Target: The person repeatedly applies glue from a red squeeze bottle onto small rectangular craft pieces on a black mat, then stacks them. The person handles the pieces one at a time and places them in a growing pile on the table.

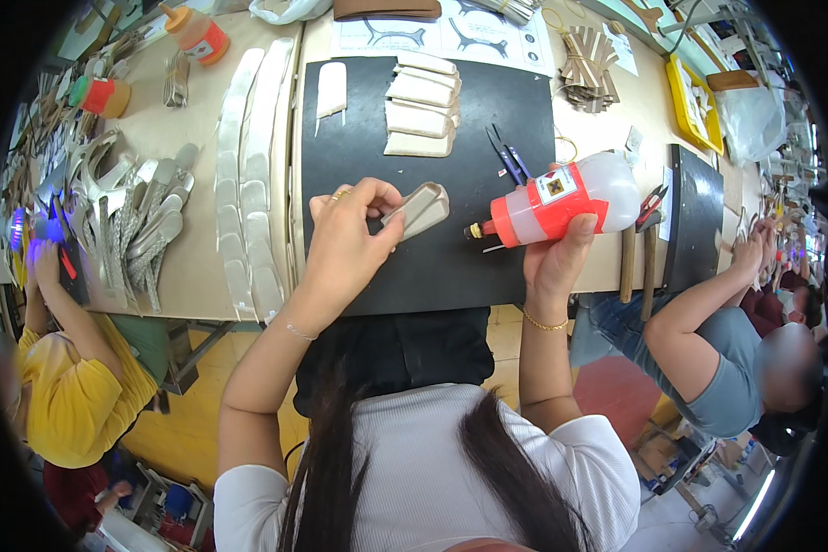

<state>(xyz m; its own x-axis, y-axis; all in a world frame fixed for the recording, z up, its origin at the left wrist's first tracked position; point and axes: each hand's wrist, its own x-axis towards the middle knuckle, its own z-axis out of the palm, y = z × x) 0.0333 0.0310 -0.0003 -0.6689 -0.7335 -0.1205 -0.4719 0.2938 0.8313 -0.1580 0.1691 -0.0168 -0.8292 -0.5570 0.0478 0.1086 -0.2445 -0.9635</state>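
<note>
My left hand [354,235] pinches a small pale leather loop piece [424,210] with raised edges, over a black mat [368,285]. In my right hand [558,262] lies a squeeze bottle [610,191], tipped sideways, translucent with red tape and a label. Its dark nozzle [475,231] points left at the leather piece, a small gap apart. Beyond my hands, several similar pale pieces [420,115] lie overlapped in a column on the mat. A single pale strip piece [332,89] rests left of them. Blue-handled tweezers or scissors [509,156] lie beside the bottle.
Long rows of pale pieces [254,184] and a heap of metallic straps [143,212] cover the left table. Orange-capped bottles [197,37] stand behind. Hammers [649,235], brown strips [589,69] and a yellow tray [693,103] are on the right. Co-workers sit on both sides.
</note>
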